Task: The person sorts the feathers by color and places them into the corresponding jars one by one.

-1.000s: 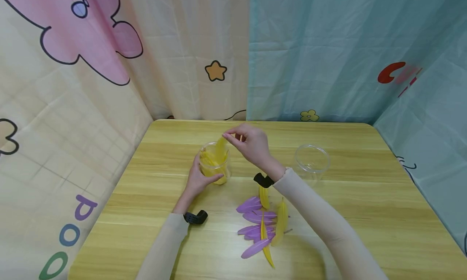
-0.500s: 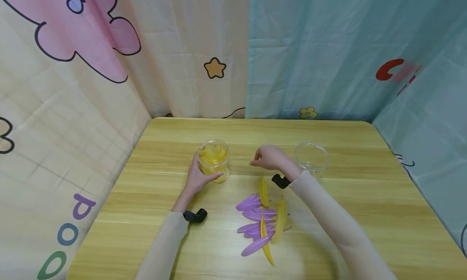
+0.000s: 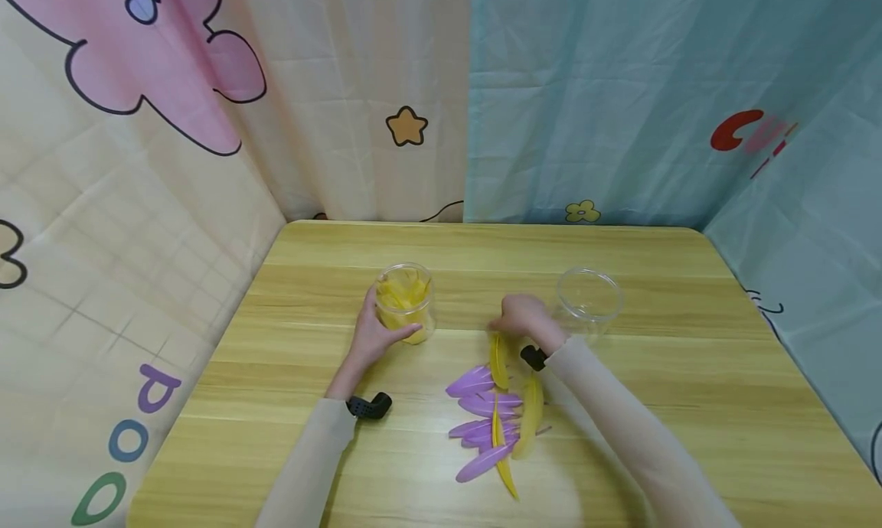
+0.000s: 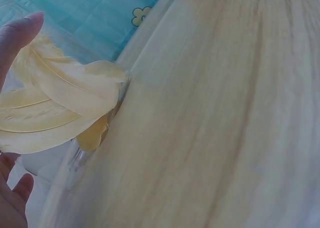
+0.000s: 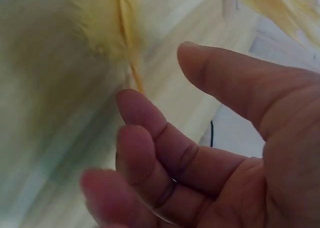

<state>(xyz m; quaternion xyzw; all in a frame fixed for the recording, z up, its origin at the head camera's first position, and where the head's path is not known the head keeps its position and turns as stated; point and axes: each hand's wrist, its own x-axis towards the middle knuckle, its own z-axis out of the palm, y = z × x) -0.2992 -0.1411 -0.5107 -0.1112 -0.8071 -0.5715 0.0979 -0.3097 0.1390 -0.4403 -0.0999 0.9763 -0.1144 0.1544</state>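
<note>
My left hand [image 3: 372, 335] holds a clear plastic cup [image 3: 429, 321] upright on the table, thumb on its near side and fingers round the left. Yellow feathers [image 4: 65, 96] are packed inside the cup, pressed against its wall in the left wrist view. My right hand [image 3: 525, 317] is low over the table, by the far end of a yellow feather [image 3: 498, 363]. In the right wrist view, the index fingertip [image 5: 132, 101] is right at this feather's quill, while the thumb [image 5: 200, 58] stands apart from it. Purple feathers [image 3: 472, 382] lie just nearer to me.
Two more yellow feathers, one broad [image 3: 530, 417] and one narrow [image 3: 505, 474], lie across or beside the purple ones. A second clear cup [image 3: 590, 271] stands to the right of my right hand. Printed curtains [image 3: 344, 92] hang behind the wooden table [image 3: 723, 344].
My right hand let a yellow feather go into the left-hand cup, then moved right and toward me, down to the far end of another yellow feather. The left hand keeps its hold.
</note>
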